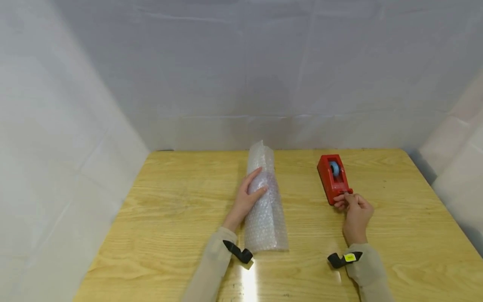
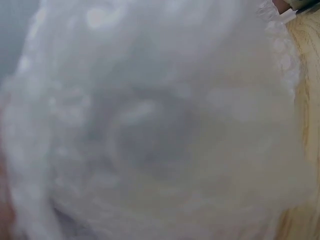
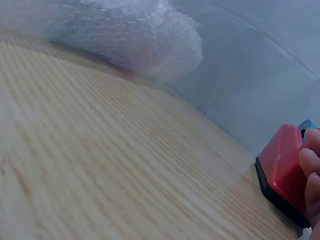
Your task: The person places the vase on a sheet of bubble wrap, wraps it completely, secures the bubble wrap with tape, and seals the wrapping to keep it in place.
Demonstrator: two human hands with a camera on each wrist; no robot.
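Note:
A roll of clear bubble wrap lies lengthwise on the table, one loose edge lifted at its far end. My left hand holds it from the left, thumb and a finger spread over its top; the other fingers are hidden. In the left wrist view, blurred bubble wrap fills most of the picture. To the right stands a red tape dispenser with a blue-cored tape roll. At its near, cutter end my right hand pinches the tape end, which is barely visible between the fingertips.
The wooden table ends at the back against a pale sheet wall, with more sheeting on both sides. Each sleeve carries a black wrist camera. A gap of bare wood lies between the bubble wrap and the dispenser.

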